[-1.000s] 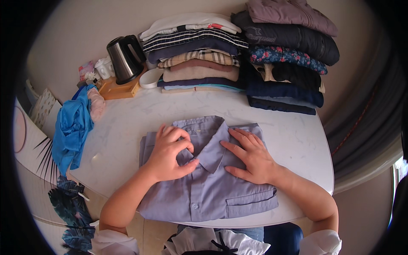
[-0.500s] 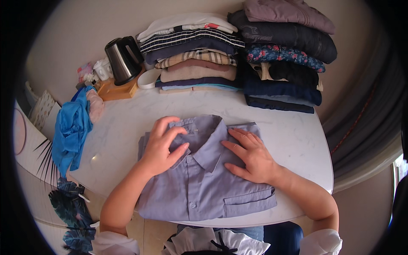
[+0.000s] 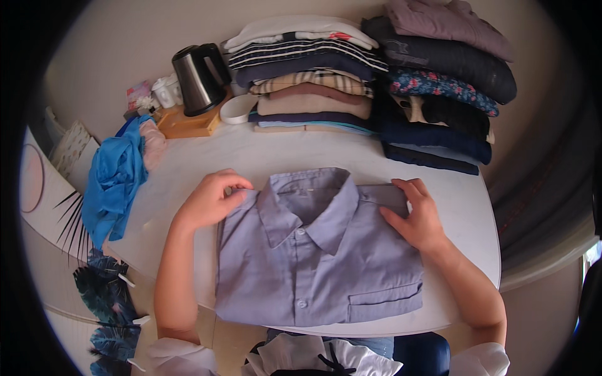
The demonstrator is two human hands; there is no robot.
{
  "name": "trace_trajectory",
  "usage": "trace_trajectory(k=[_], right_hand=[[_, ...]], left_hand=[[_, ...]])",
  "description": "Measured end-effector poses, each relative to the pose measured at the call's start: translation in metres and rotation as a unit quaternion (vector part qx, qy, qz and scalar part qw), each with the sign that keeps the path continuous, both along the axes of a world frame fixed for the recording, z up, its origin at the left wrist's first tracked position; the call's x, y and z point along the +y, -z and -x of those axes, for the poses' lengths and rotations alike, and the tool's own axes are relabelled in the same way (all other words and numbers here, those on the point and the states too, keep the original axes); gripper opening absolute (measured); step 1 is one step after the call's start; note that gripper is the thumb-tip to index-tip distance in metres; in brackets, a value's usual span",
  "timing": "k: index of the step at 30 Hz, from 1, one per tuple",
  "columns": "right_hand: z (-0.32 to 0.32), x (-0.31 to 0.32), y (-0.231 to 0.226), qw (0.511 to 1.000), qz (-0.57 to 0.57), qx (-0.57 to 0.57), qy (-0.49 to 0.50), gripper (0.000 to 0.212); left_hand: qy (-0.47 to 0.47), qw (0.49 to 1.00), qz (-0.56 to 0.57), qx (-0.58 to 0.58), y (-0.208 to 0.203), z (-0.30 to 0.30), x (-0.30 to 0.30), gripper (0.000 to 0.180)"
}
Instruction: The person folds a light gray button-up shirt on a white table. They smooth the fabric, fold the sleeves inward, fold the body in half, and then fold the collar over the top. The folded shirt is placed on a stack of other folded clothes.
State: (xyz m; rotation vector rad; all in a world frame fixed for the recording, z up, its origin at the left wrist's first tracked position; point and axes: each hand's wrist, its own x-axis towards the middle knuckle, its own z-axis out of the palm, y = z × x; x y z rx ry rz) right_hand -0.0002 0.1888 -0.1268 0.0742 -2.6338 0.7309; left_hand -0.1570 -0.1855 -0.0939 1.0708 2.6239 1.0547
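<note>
A folded grey-purple button-up shirt (image 3: 326, 269) lies front up on the table, its collar pointing away from me and a pocket strip at its lower right. At the shirt's far left shoulder corner, my left hand (image 3: 213, 199) has its fingers curled, with thumb and forefinger close together on the edge of the cloth. My right hand (image 3: 421, 216) is over the far right shoulder; its thumb rests on the cloth and its fingers reach the far edge, well apart from the thumb.
Two tall stacks of folded clothes (image 3: 313, 103) (image 3: 439, 113) stand at the back. Left of them are a white bowl (image 3: 237, 110), a steel kettle (image 3: 199, 81) and a wooden tray (image 3: 188, 128). Bright blue cloth (image 3: 113, 182) hangs over the white table's (image 3: 188, 156) left edge.
Both hands have moved outward from beside the collar to the shoulder edges. The collar now stands more evenly spread. The whole view has shifted slightly, moving the scene to the right.
</note>
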Motion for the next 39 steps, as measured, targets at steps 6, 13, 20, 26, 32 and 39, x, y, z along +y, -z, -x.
trace_trajectory(k=[6, 13, 20, 26, 32, 39], right_hand=[[-0.010, -0.006, -0.019, 0.997, 0.067, -0.048, -0.010, 0.064], [-0.005, 0.003, -0.011, 0.991, 0.116, -0.058, 0.006, 0.028], [-0.001, 0.001, 0.000, 0.976, 0.206, -0.052, 0.048, 0.008], [0.000, 0.008, 0.000, 0.986, 0.154, -0.041, 0.042, 0.006], [0.008, -0.025, -0.050, 0.978, 0.015, 0.158, -0.133, 0.018], [0.054, -0.134, -0.055, 0.930, 0.187, -0.077, -0.306, 0.065]], left_hand=[[-0.068, 0.976, -0.126, -0.167, -0.010, 0.012, -0.026, 0.020], [-0.034, 0.987, -0.027, -0.153, 0.008, 0.004, -0.010, 0.019], [-0.081, 0.969, -0.042, -0.229, -0.013, 0.001, -0.018, 0.019], [-0.078, 0.960, -0.051, -0.263, -0.011, 0.005, -0.018, 0.017], [0.030, 0.955, -0.159, -0.250, -0.012, 0.007, -0.018, 0.016], [0.090, 0.934, -0.214, -0.271, -0.014, 0.000, -0.016, 0.014]])
